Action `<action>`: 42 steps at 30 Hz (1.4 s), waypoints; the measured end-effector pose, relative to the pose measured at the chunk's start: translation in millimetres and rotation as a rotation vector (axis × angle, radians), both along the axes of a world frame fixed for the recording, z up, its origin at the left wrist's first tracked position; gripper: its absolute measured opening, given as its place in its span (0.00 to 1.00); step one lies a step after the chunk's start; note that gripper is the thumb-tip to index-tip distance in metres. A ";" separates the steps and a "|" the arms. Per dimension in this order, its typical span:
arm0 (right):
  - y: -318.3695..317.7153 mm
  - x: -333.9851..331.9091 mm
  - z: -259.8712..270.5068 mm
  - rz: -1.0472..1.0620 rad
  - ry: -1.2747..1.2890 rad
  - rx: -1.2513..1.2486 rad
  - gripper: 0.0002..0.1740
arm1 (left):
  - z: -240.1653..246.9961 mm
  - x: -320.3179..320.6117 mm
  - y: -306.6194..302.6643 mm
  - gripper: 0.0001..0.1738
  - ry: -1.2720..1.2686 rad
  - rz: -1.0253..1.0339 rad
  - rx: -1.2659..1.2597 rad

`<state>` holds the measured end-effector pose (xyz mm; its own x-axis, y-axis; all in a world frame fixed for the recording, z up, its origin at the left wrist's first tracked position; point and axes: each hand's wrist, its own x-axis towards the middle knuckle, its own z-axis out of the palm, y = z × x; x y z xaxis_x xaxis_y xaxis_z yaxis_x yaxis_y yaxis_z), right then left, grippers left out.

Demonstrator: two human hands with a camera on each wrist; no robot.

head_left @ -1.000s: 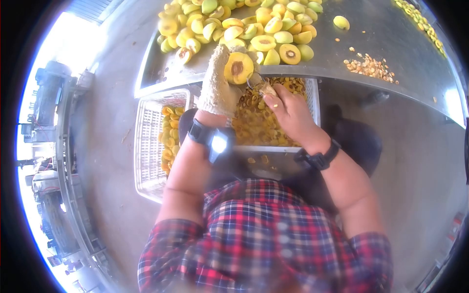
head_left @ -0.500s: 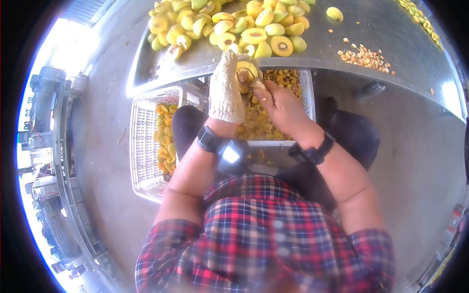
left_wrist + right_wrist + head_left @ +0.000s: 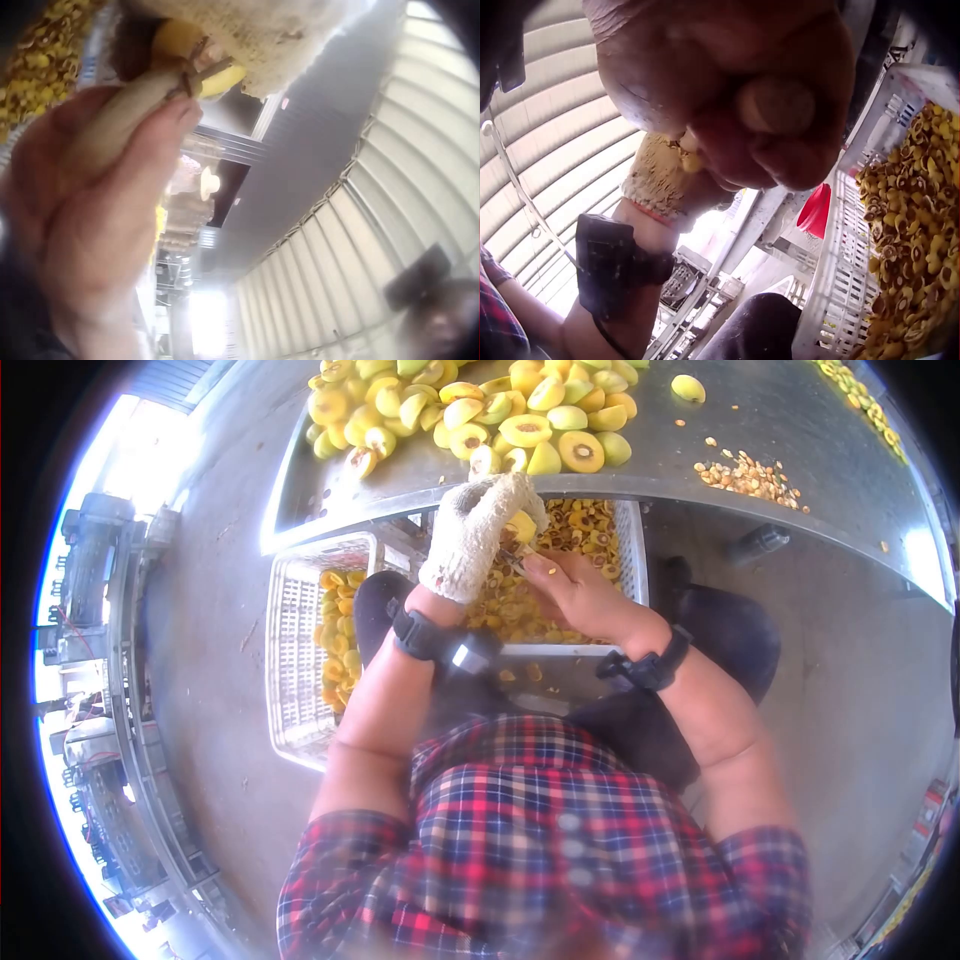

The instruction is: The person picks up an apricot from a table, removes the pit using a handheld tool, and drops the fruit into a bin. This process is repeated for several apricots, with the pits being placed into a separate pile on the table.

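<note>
Knit-gloved left hand (image 3: 475, 535) clamps yellow fruit half (image 3: 521, 525) — right hand (image 3: 580, 595) grips pale tool (image 3: 126, 109).

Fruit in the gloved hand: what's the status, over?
Left hand, gloved, grips yellow fruit half. Right hand, bare, holds small tool against it. Both over white crate of fruit halves. Nothing blocking.

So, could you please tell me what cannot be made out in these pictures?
- The fruit: head view, mostly hidden by the left hand; pit in or out, cannot tell.
- The tool: left wrist view, tip buried between fruit and left hand.
- Right wrist view: the right hand, close and blurred, covers the fruit.
</note>
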<state>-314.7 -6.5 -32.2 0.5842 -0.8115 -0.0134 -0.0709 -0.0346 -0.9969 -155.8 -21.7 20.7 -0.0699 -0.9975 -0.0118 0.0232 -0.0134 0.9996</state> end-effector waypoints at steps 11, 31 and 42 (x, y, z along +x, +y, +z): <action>7.5 -0.1 -5.6 0.275 -0.100 0.310 0.27 | -5.0 25.7 -6.0 0.25 0.477 0.200 -0.073; 6.8 12.6 -20.0 0.214 0.566 -0.246 0.27 | -24.0 195.2 -125.3 0.39 -1.524 0.481 0.309; -2.0 6.5 -18.3 -0.003 0.380 -0.408 0.22 | -8.7 134.2 -85.7 0.20 -0.106 0.186 -0.012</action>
<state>-308.1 -8.5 -50.5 0.5972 -0.7967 0.0929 -0.4238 -0.4117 -0.8068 -21.6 -107.4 12.0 0.1167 -0.9932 0.0029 -0.0812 -0.0067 0.9967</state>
